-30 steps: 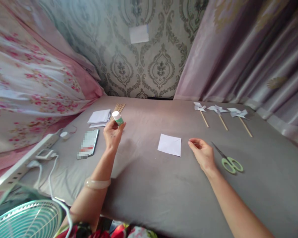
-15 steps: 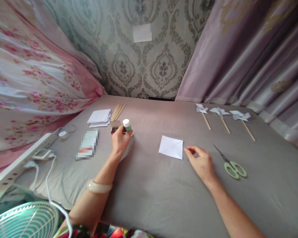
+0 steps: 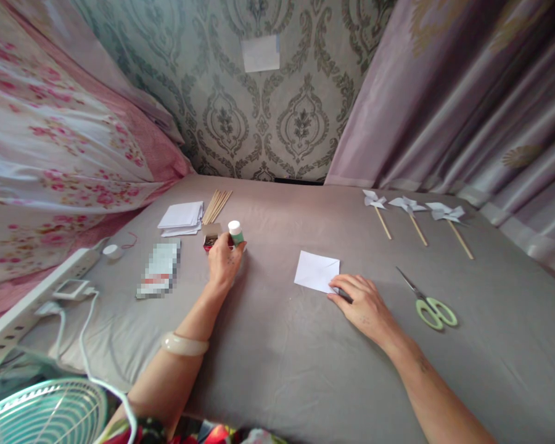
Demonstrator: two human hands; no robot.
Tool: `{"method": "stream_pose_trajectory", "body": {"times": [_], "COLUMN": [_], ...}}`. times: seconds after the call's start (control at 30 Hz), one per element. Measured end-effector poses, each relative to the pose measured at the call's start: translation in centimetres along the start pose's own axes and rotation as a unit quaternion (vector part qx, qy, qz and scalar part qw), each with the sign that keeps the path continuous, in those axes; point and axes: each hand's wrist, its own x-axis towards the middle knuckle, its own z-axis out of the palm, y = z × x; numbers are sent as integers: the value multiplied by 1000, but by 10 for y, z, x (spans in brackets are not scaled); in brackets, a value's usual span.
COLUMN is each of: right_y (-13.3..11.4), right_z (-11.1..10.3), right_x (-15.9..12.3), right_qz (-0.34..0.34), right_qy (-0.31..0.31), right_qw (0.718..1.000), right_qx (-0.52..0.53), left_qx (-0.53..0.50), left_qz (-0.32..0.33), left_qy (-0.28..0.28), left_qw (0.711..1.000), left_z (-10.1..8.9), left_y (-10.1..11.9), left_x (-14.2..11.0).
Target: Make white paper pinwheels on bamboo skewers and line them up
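A white paper square (image 3: pixel 315 269) lies on the grey sheet (image 3: pixel 268 345), its near right corner at the fingers of the right hand (image 3: pixel 363 308); whether they grip it cannot be determined. The left hand (image 3: pixel 223 264) has its fingers closed on a white-capped bottle (image 3: pixel 235 230), beside a small open box (image 3: pixel 211 230). Scissors (image 3: pixel 424 300) lie right of the right hand.

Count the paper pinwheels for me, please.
3, lying on the grey cloth near the purple curtain: the left pinwheel, the middle pinwheel and the right pinwheel, side by side beyond the scissors. None looks hidden.
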Motion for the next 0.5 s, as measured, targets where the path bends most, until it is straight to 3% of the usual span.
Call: {"method": "stream_pose_trajectory", "body": {"times": [0.27,0.5], "right_y": [-2,-2], "right_z": [-5,-6], "right_x": [3,2], "right_qz": [-43,-59], "right_qy": [-19,-18], "right_qw": [998,995], "right_qx": [-47,-82], "left_qx": [-37,37], "left_qz": [-13,-31], "left_qy": [-3,-30], "left_qw": [999,998], "left_z": [0,-11], "left_y": [2,8], "left_x": [-4,-19]}}
